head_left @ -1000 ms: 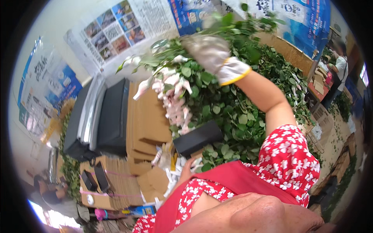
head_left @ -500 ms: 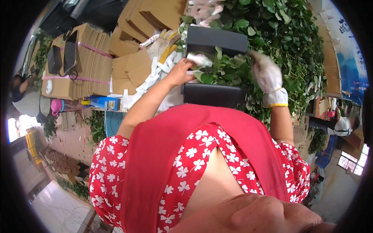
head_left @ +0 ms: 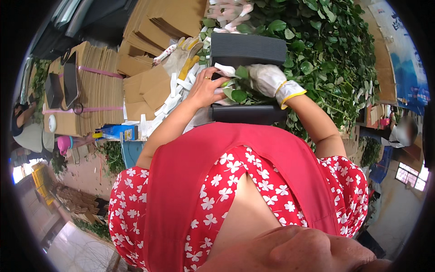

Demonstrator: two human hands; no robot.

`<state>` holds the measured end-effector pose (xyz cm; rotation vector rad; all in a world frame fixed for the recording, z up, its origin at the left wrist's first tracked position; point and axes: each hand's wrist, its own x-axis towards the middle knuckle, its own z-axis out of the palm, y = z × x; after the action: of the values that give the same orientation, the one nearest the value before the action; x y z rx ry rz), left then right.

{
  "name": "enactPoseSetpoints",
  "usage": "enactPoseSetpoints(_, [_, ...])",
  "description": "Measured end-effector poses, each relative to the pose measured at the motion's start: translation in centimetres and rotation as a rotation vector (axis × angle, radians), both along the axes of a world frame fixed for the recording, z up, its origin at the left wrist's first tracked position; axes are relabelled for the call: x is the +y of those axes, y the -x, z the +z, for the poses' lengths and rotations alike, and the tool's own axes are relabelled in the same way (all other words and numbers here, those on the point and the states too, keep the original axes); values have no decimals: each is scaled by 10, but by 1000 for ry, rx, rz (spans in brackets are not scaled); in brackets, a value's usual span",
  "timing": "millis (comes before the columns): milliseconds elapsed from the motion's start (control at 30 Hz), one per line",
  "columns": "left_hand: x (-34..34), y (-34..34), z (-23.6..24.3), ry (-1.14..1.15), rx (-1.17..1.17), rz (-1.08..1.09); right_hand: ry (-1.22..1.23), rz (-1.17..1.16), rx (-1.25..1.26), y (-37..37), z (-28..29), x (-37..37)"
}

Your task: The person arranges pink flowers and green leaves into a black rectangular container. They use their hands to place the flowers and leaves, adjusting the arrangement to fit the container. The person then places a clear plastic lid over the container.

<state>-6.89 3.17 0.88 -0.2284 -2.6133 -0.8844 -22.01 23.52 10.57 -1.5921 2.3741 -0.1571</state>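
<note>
My bare left hand (head_left: 207, 89), a ring on one finger, is closed at the left end of a leafy flower bunch (head_left: 239, 94). Its fingertips grip a flower head in a white net sleeve (head_left: 224, 70). To the right, my right hand (head_left: 270, 82) wears a white glove with a yellow-edged cuff. Its fingers curl down over the bunch's leafy stems, and the leaves partly hide the fingertips. The bunch lies between a dark ridged block (head_left: 248, 49) on the far side and a smooth black padded block (head_left: 249, 114) on the near side.
Leafy stems (head_left: 317, 68) heap up at the right. White net sleeves (head_left: 170, 100) lie left of my hand, beside cardboard sheets (head_left: 145, 90) and a spare glove (head_left: 179, 56). Strapped cardboard (head_left: 99, 86) stands farther left. Other people work at both edges, a person (head_left: 401, 133) at the right.
My gloved right hand has moved left, from the leaf heap onto the bunch between the blocks. My left hand stays at the sleeved flower head. The view has shifted slightly.
</note>
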Motion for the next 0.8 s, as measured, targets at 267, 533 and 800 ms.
enactPoseSetpoints(267, [-9, 7, 5, 53, -112, -122, 176, -233, 197, -6, 120, 17])
enactPoseSetpoints(533, [-8, 13, 5, 41, -152, -157, 567, 104, -123, -10, 52, 20])
enactPoseSetpoints(800, [-9, 22, -1, 148, -189, -148, 147, 151, 250, -10, -5, -12])
